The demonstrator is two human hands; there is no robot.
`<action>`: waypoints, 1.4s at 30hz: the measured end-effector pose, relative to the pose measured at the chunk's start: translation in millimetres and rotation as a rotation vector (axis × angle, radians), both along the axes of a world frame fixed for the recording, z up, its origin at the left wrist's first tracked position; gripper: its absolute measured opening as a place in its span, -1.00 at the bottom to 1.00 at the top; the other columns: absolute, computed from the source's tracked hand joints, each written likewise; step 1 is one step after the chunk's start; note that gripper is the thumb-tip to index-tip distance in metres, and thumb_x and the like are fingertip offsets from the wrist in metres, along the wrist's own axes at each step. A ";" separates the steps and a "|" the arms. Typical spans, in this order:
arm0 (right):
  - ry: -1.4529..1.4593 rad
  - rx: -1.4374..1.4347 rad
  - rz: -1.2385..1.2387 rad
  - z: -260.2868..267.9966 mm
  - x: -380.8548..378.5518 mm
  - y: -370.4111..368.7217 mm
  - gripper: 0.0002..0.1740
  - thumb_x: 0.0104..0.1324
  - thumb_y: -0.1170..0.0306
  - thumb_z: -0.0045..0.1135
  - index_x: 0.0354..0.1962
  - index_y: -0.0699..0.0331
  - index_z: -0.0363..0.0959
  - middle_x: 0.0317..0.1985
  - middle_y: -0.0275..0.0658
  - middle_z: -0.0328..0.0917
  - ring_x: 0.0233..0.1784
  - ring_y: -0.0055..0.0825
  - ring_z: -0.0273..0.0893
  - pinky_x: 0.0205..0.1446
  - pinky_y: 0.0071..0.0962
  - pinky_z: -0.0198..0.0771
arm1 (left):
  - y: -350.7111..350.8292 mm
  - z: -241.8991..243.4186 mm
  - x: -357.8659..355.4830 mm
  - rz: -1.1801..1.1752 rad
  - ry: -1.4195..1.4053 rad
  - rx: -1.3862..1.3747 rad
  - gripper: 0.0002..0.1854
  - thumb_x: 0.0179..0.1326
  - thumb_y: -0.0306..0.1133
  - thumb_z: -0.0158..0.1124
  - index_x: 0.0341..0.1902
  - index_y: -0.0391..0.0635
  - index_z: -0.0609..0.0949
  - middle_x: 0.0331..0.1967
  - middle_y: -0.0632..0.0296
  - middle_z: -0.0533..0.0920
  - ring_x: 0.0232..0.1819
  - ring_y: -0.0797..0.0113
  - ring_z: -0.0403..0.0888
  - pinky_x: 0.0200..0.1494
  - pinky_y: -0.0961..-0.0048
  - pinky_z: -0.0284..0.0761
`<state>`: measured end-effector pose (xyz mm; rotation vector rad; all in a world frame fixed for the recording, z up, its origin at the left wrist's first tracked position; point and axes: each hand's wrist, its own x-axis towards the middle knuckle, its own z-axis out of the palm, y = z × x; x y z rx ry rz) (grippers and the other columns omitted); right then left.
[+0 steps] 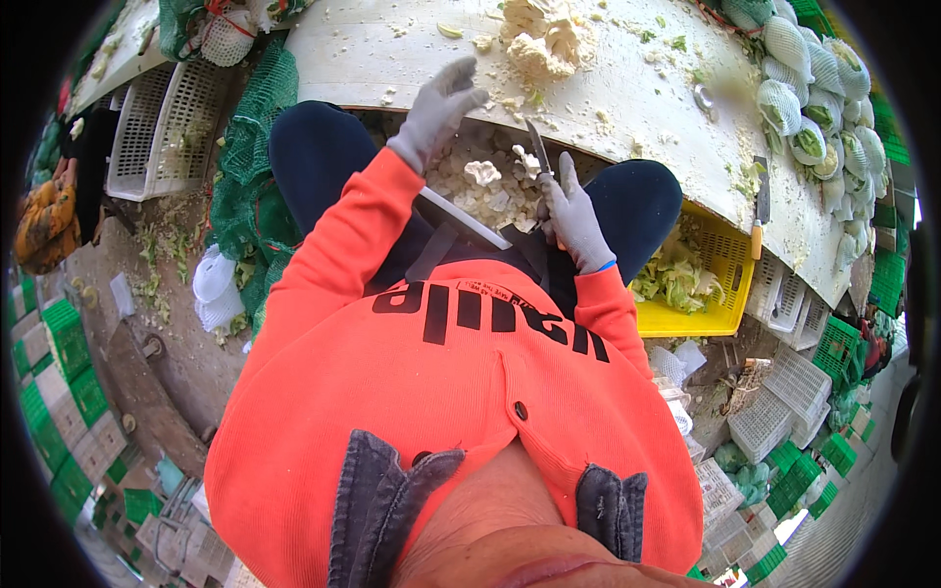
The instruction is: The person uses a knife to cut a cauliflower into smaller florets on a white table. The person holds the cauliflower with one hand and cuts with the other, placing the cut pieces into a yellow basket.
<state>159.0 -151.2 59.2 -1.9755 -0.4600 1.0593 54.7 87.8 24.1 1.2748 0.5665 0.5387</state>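
Observation:
My left hand, in a grey glove, is raised by the table's near edge with its fingers apart and nothing visible in it. My right hand, gloved alike, grips a small knife whose blade points up and forward. Close to the blade is a white cauliflower piece; whether they touch, I cannot tell. Cut cauliflower florets fill a container between my knees, its pale rim against my lap. On the table ahead lies a trimmed cauliflower among crumbs and leaf scraps.
A cleaver with a wooden handle lies at the table's right edge, near net-wrapped cauliflowers. A yellow crate of leaves stands right of my knee. Green netting and white crates are at left, with another person beyond.

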 end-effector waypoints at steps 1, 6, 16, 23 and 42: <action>0.020 0.044 -0.025 2.6 0.9 -2.5 -0.28 0.57 0.20 -0.08 0.56 0.07 -0.10 -0.62 -0.43 0.30 -0.75 -0.69 0.13 -0.69 -0.61 0.09 | 19.0 -0.8 18.5 0.081 0.104 0.270 -0.24 0.19 -0.29 0.45 0.43 -0.26 0.37 0.38 -0.05 0.44 0.36 0.10 0.45 0.35 0.25 0.45; 0.214 0.249 -0.182 13.1 2.9 1.2 -0.31 0.56 0.26 -0.05 0.55 0.06 -0.04 -0.55 -0.43 0.29 -0.68 -0.74 0.13 -0.66 -0.66 0.09 | 61.1 -17.9 89.2 0.107 0.787 1.074 -0.55 0.28 -0.30 0.28 0.26 0.04 0.57 0.16 0.01 0.58 0.19 -0.01 0.55 0.18 0.18 0.54; -0.035 0.251 -0.160 13.3 47.0 16.7 -0.47 0.55 0.29 -0.03 0.41 0.14 0.21 -0.59 -0.45 0.34 -0.64 -0.76 0.22 -0.60 -0.64 0.16 | 66.3 7.6 25.6 -0.009 0.781 1.043 -0.57 0.24 -0.14 0.31 0.16 0.03 0.63 0.19 0.03 0.57 0.23 -0.01 0.51 0.22 0.18 0.51; -0.738 0.139 0.264 23.3 105.1 71.5 -0.61 0.48 0.10 -0.02 0.03 0.22 0.41 -0.31 0.04 0.69 -0.17 0.11 0.65 -0.09 0.00 0.49 | -7.7 10.2 115.7 0.165 0.162 -0.548 -0.32 0.23 0.09 0.44 0.22 -0.16 0.51 -0.01 0.07 0.57 -0.02 0.18 0.60 -0.04 0.16 0.69; -0.964 -0.289 0.650 26.6 144.9 119.3 -0.64 0.54 0.08 -0.15 0.01 0.17 0.36 -0.31 0.03 0.69 -0.17 0.05 0.67 -0.11 0.03 0.51 | -0.1 -16.5 128.4 0.128 -0.111 -0.453 -0.29 0.25 -0.25 0.49 0.32 -0.29 0.32 0.05 0.07 0.56 -0.07 0.26 0.64 -0.10 0.33 0.75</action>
